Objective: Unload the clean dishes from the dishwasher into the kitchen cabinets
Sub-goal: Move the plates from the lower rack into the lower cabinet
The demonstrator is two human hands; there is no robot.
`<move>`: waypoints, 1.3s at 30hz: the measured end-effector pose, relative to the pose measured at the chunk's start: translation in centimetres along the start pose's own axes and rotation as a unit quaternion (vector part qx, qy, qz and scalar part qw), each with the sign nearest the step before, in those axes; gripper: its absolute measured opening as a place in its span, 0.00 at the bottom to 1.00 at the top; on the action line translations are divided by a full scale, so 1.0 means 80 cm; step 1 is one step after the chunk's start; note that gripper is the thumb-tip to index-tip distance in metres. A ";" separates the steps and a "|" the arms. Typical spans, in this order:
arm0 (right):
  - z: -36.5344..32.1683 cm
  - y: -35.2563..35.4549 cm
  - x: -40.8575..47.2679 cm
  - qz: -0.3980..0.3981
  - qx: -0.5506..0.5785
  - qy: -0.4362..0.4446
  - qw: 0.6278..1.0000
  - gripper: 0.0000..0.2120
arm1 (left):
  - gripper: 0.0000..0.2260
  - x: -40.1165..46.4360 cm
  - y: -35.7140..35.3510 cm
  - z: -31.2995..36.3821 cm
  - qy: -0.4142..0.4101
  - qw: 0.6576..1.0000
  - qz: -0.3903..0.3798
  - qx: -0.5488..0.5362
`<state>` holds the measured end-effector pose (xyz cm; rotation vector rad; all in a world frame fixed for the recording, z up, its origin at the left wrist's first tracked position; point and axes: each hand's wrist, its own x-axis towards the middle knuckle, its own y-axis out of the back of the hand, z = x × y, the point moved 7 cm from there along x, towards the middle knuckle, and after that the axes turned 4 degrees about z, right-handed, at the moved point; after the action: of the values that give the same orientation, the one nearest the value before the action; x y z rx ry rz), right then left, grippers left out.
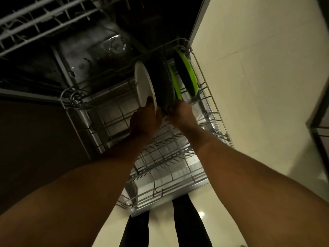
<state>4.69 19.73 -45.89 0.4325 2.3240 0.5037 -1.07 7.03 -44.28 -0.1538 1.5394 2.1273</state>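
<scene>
The dishwasher's lower rack (216, 107) is pulled out over the open door. At its far end stand a white plate (142, 82), a dark plate (161, 81) behind it, then two green plates (175, 82) (190, 75). My left hand (145, 120) grips the white plate's near edge, thumb on its face. My right hand (183, 113) holds the near edge of the dark plate; its fingertips are hidden behind the rim.
The upper rack (44, 20) juts out at top left above the dark tub (99, 50). The near part of the lower rack holds only bare tines. A pale tiled floor (258, 77) lies to the right, with a dark cabinet (320, 122) at the right edge. My legs stand below the door.
</scene>
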 end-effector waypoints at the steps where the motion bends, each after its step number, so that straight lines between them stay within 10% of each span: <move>1: 0.001 0.000 0.002 0.005 0.000 -0.007 1.000 0.07 | 0.26 0.000 -0.001 0.000 0.004 1.000 -0.007 0.008; 24: -0.064 0.096 -0.187 0.115 -0.003 -0.084 0.990 0.09 | 0.14 -0.157 0.187 0.006 0.139 0.977 0.049 -0.153; 39: -0.153 0.161 -0.403 0.167 -0.071 0.104 0.978 0.16 | 0.14 -0.322 0.323 -0.036 0.334 0.848 0.125 -0.392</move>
<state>20.56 13.92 -13.15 0.7376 2.4029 0.9092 8.79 -10.08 -13.49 -1.1315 0.8870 3.0050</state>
